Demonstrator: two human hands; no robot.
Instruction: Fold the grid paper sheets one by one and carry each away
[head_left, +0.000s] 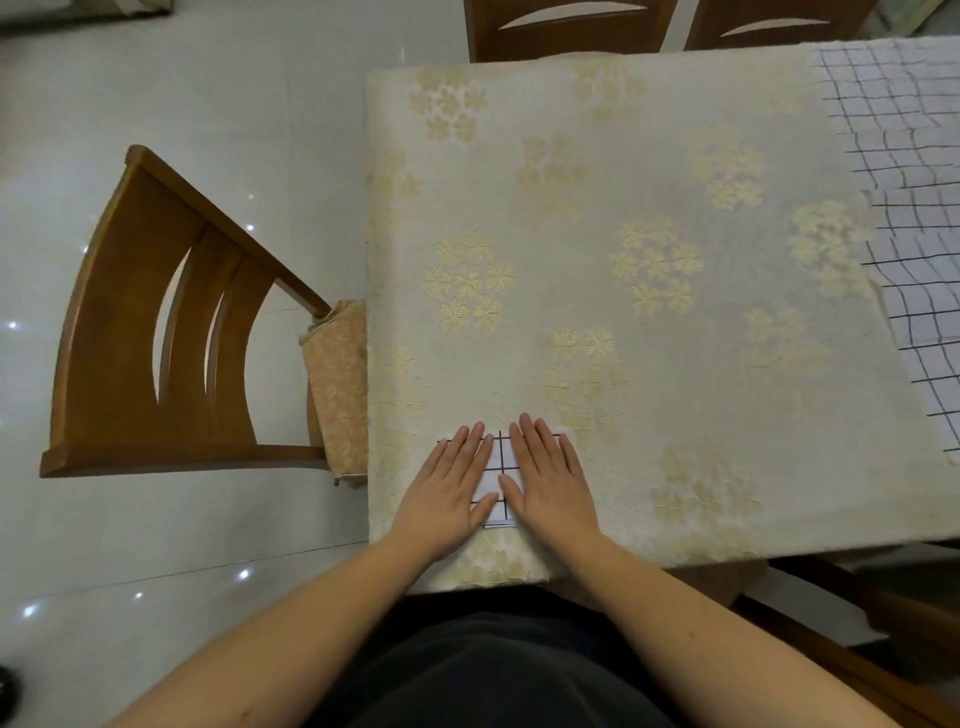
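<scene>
While both flat hands, left hand (451, 486) and right hand (549, 480), press the folded grid paper (500, 470), rub each crease hard.

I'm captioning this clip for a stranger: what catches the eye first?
Both hands, the left hand and right hand, press flat on a small folded grid paper at the near table edge. More grid paper sheets lie along the floral tablecloth's right side.
</scene>
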